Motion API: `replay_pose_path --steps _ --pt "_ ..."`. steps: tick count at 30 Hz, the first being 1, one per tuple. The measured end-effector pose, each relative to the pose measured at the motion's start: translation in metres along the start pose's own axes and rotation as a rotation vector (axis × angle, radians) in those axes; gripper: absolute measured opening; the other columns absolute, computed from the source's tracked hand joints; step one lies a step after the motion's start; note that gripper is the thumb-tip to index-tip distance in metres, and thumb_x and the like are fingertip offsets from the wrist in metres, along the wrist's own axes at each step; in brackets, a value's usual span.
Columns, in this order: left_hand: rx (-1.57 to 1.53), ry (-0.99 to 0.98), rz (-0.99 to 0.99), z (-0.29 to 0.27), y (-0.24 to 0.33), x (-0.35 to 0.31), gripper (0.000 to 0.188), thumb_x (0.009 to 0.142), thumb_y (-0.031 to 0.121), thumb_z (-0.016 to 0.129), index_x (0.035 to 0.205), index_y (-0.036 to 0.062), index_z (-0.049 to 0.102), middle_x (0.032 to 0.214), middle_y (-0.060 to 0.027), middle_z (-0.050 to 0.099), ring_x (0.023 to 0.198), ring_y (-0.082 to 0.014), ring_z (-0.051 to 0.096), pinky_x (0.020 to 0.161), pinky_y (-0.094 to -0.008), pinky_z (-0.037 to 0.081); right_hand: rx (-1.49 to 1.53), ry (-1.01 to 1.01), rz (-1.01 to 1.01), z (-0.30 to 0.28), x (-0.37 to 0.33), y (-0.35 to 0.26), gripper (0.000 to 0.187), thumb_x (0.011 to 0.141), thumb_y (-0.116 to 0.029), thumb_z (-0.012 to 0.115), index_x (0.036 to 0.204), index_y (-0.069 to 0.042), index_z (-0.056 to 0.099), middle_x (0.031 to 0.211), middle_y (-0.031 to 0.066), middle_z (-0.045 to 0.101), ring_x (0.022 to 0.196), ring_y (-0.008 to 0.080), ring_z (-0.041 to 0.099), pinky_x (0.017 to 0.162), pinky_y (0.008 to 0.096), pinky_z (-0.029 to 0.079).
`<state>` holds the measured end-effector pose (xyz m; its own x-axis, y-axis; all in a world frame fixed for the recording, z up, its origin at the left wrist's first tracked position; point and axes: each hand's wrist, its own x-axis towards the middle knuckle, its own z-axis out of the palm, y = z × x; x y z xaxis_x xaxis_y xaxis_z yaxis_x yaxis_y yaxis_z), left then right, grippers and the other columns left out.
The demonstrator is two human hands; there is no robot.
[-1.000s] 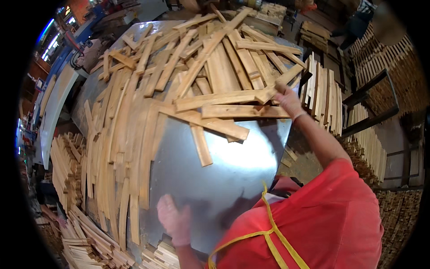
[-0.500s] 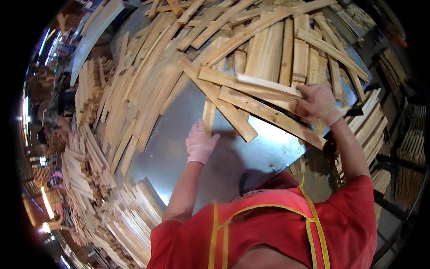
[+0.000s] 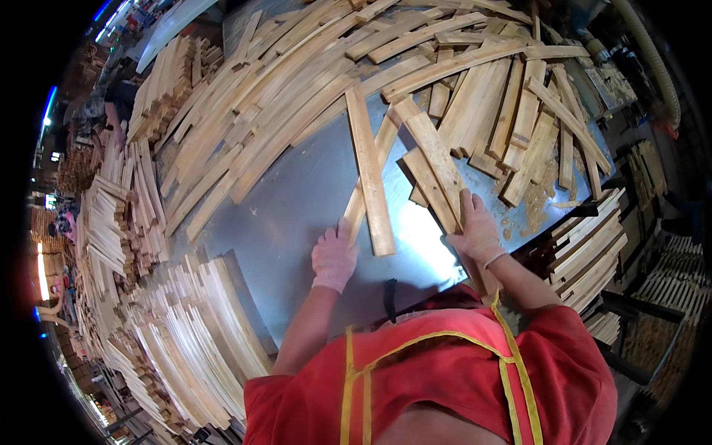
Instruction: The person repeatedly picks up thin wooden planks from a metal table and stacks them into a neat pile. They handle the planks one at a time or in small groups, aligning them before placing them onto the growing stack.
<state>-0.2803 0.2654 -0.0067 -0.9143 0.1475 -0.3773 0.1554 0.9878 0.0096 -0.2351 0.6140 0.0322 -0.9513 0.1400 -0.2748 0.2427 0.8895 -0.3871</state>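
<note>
Both my hands wear thin pale gloves. My left hand [image 3: 334,256] is closed round the near end of a narrow wooden strip [image 3: 357,205]. That strip slants away to the right, passing under a loose wooden board [image 3: 371,174]. My right hand [image 3: 476,231] grips the right edge of a wooden plank [image 3: 434,141], thumb and fingers on opposite sides. Beneath it lies another wooden plank [image 3: 429,185], close to my thumb; whether I hold that one too is hidden. All of these lie over a shiny metal table [image 3: 285,215].
Many loose boards [image 3: 297,96] cover the table's far and left side. More short planks [image 3: 482,104] lie at the far right beside sawdust [image 3: 540,199]. Stacked strips stand at the near left [image 3: 193,334] and right [image 3: 589,252]. A ribbed hose [image 3: 660,67] hangs at the far right.
My right hand has come left and nearer, swinging its plank from crosswise to pointing away from me. The boards in front have spread apart. My left hand stays on its strip.
</note>
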Motion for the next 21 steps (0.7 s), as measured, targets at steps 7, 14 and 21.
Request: replay_pose_path --steps 7,14,21 --pt "-0.049 0.185 -0.012 0.014 -0.087 -0.107 0.083 0.085 0.04 0.08 0.156 0.014 0.047 0.136 -0.015 0.059 0.127 -0.0367 0.058 0.107 -0.0507 0.048 0.051 -0.015 0.089 0.032 -0.043 -0.067 0.11 0.072 -0.029 0.078 0.166 -0.003 0.028 0.134 0.0291 0.06 0.125 0.0448 0.061 0.108 0.0476 0.051" --pt "-0.295 0.423 0.178 0.015 -0.095 -0.123 0.089 0.079 0.037 0.085 0.154 0.0057 0.049 0.152 -0.0203 0.051 0.138 -0.0425 0.05 0.113 -0.0528 0.045 0.182 0.049 0.207 0.033 -0.096 -0.063 0.103 0.076 -0.03 0.077 0.164 -0.003 0.031 0.13 0.0297 0.066 0.122 0.0461 0.065 0.106 0.0494 0.053" --pt "-0.226 0.264 0.079 -0.004 -0.058 -0.047 0.099 0.086 0.039 0.081 0.167 0.008 0.032 0.145 -0.021 0.055 0.13 -0.0416 0.057 0.112 -0.0502 0.048 0.03 -0.013 0.284 0.058 -0.142 -0.063 0.109 0.072 -0.023 0.089 0.16 -0.004 0.028 0.121 0.0237 0.07 0.114 0.0421 0.069 0.093 0.051 0.058"
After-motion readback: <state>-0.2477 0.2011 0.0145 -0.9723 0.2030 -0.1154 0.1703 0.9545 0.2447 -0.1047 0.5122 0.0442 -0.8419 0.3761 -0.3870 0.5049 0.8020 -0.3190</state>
